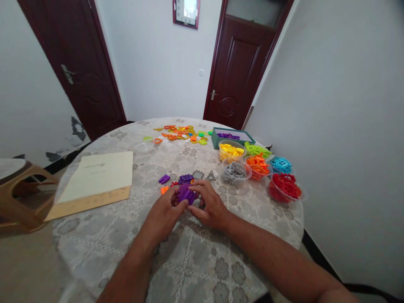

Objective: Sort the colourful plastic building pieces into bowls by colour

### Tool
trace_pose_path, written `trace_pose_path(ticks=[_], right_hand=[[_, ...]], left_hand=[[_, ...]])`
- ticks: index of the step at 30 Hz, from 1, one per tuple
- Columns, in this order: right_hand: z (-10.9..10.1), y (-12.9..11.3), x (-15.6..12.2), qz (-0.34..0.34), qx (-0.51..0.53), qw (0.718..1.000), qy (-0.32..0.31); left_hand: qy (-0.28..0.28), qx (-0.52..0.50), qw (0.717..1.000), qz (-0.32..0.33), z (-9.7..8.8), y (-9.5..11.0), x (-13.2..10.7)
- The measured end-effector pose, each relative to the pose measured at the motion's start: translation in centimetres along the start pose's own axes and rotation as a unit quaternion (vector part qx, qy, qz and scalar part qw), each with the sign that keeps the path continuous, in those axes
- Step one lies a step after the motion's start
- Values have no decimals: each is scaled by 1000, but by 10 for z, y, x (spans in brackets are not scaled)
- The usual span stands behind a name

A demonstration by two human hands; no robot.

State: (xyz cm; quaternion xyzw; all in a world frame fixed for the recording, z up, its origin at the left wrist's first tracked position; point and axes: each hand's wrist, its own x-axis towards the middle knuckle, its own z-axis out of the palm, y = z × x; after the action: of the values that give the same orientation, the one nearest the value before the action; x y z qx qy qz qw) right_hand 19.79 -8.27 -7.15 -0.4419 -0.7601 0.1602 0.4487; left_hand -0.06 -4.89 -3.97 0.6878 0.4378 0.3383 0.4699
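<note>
Between both hands, above the near middle of the table, is a purple plastic building piece (187, 194) with a ridged surface. My left hand (167, 208) grips its left side, thumb along the lower edge. From the right, my right hand (210, 204) closes its fingers and thumb on the same piece. Just beyond the hands lie a dark purple toothed piece (186, 179), an orange piece (164, 190) and another purple piece (164, 179). A grey square frame piece (198, 174) and a grey triangular piece (212, 175) lie behind my right hand.
Clear bowls of yellow (232, 150), grey (236, 170), orange (258, 164), blue (281, 165) and red pieces (286, 187) stand at the right. Behind them is a green box (216, 139). Loose mixed pieces (179, 134) lie at the back. Paper sheets (97, 174) lie left.
</note>
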Motion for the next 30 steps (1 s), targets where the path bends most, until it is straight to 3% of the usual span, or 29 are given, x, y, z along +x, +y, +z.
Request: trace_pose_path(ticks=[4, 8, 11, 14, 16, 19, 23, 27, 30], right_hand=[[0, -1, 2, 87, 99, 991, 2], [-9, -4, 7, 169, 200, 963, -63], [-34, -4, 22, 234, 202, 946, -93], [-75, 9, 52, 272, 148, 947, -87], [-105, 30, 83, 275, 113, 954, -43], [-147, 70, 139, 324, 86, 936, 108], [-184, 116, 200, 327, 64, 919, 213], [-194, 140, 218, 322, 42, 898, 297], [-182, 140, 208, 304, 26, 896, 323]], left_hand=[[-2, 12, 1000, 27, -2, 2, 0], [-31, 16, 999, 32, 2, 2, -2], [-12, 26, 999, 21, 2, 0, -2], [59, 64, 996, 14, -4, -3, -1], [93, 84, 992, 14, -8, -3, 0], [109, 91, 990, 11, -10, -4, 1], [110, 96, 989, 15, -9, -5, 0], [126, 108, 986, 17, -13, -8, 0], [149, 117, 982, 11, -18, -11, 0]])
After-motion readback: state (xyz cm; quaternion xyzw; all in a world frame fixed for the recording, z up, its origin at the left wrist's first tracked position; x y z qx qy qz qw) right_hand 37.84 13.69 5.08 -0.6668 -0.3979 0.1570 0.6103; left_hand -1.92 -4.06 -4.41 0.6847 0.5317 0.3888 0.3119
